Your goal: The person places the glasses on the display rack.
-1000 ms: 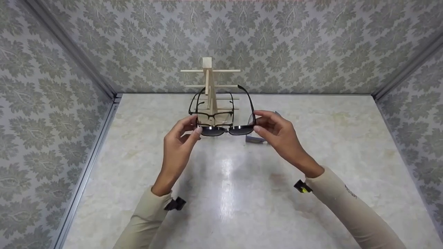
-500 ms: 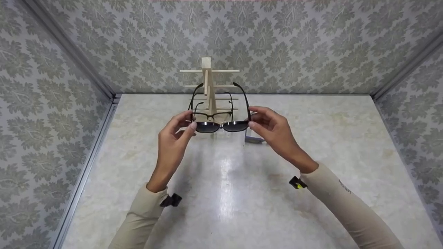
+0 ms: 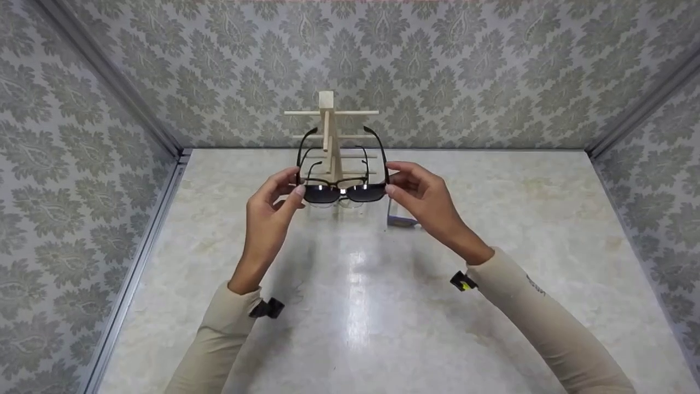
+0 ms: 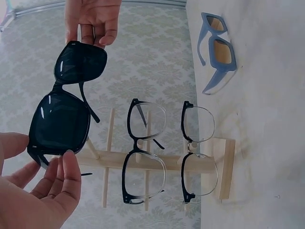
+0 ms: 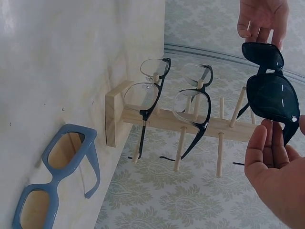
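Head view: sunglasses (image 3: 321, 194) held level between two hands near the centre, in front of a wooden stand (image 3: 326, 99) that rises toward 12 o'clock.
Left sleeve (image 3: 216, 339): enters from 7 o'clock; the left hand (image 3: 268, 210) slants toward 1 o'clock and meets the sunglasses at their 9 o'clock end.
Left fingers: narrow pinch, thumb on the front corner of the frame, forefinger by the hinge; the others bend beneath.
Right sleeve (image 3: 547, 317): enters between 4 and 5 o'clock; the right hand (image 3: 429, 194) slants toward 10 o'clock and meets the sunglasses at their 3 o'clock end.
Right fingers: a matching narrow pinch, thumb at the front corner, forefinger along the temple (image 3: 380, 150), the rest curled in.
Sunglasses: dark lenses toward 6 o'clock, both temples unfolded toward 12; whether they touch a peg of the stand, I cannot tell.
Clear glasses: two on the stand, seen in the left wrist view; one pair (image 4: 136, 141) nearer the sunglasses, another pair (image 4: 189, 142) next to the base.
Blue glasses (image 5: 51, 177): on the table (image 5: 52, 81), at 8 o'clock in the right wrist view, apart from both hands.
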{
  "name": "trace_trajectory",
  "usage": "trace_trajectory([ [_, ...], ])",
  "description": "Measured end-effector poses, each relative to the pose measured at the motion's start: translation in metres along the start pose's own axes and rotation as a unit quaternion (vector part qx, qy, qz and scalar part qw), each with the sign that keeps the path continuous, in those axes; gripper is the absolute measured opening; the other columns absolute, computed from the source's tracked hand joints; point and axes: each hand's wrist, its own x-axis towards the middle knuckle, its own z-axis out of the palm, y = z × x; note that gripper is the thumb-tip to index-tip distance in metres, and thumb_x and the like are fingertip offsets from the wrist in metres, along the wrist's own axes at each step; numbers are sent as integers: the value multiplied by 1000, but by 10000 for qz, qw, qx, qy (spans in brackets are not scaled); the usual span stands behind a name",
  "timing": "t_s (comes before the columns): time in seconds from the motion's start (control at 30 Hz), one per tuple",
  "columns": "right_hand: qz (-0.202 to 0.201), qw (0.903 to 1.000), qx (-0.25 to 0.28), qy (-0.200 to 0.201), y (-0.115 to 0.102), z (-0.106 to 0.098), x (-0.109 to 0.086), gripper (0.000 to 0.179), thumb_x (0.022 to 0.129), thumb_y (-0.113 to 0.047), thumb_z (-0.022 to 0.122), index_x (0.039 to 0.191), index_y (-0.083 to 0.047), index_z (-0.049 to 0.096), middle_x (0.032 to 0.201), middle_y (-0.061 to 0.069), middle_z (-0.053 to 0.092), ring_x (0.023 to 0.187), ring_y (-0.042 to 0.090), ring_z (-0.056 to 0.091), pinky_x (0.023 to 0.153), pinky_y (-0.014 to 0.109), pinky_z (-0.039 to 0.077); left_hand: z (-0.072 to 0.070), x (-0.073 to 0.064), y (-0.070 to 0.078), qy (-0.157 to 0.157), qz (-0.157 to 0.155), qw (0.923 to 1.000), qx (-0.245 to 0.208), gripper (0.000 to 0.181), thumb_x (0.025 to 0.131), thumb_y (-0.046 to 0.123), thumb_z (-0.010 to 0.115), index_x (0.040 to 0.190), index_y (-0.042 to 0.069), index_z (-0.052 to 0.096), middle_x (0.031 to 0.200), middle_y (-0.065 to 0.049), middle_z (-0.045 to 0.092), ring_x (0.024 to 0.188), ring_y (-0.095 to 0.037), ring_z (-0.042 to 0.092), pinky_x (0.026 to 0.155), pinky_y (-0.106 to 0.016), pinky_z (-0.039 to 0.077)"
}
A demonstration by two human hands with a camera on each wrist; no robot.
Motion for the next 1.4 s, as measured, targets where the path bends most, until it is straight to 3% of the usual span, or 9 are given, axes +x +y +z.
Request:
trace_trajectory([
  [0.3, -35, 9999, -89, -42, 0, 4, 11, 44, 107, -3, 72, 149, 5, 63, 119, 21, 74, 106, 24, 74, 96, 34, 62, -4, 9, -4, 92, -48, 9999, -133, 37, 106, 2, 71, 143, -4, 68, 125, -25, 70, 108, -33, 70, 84, -32, 64],
  [0.6, -53, 9999, -103, -43, 1, 6, 20, 43, 107, -2, 71, 148, 8, 62, 119, 28, 72, 105, 23, 74, 96, 33, 62, -7, 18, -7, 103, -78, 9999, -12, 35, 108, 5, 69, 143, -2, 69, 126, -23, 71, 108, -33, 71, 84, -35, 64],
  [0.87, 8, 9998, -200, -97, 2, 5, 27, 44, 109, -7, 70, 151, 4, 62, 119, 18, 74, 103, 25, 73, 95, 36, 61, -7, 26, -5, 84, -127, 9996, 251, 36, 110, 8, 67, 145, -1, 68, 126, -20, 70, 106, -26, 71, 83, -32, 64],
  [1.13, 83, 9997, -219, -11, 5, 7, 35, 46, 109, -8, 71, 152, 3, 61, 118, 21, 75, 100, 22, 74, 95, 35, 61, -6, 38, -7, 136, -224, 9991, 338, 36, 111, 11, 66, 145, 1, 68, 126, -18, 70, 106, -23, 70, 83, -31, 63],
  [1.4, 123, 9997, -196, 102, 5, 11, 42, 44, 108, -8, 71, 150, 2, 63, 116, 17, 75, 98, 23, 74, 94, 36, 61, -6, 47, -11, 195, -199, 9991, 307, 38, 111, 11, 67, 146, -4, 67, 127, -23, 70, 104, -23, 70, 79, -30, 63],
])
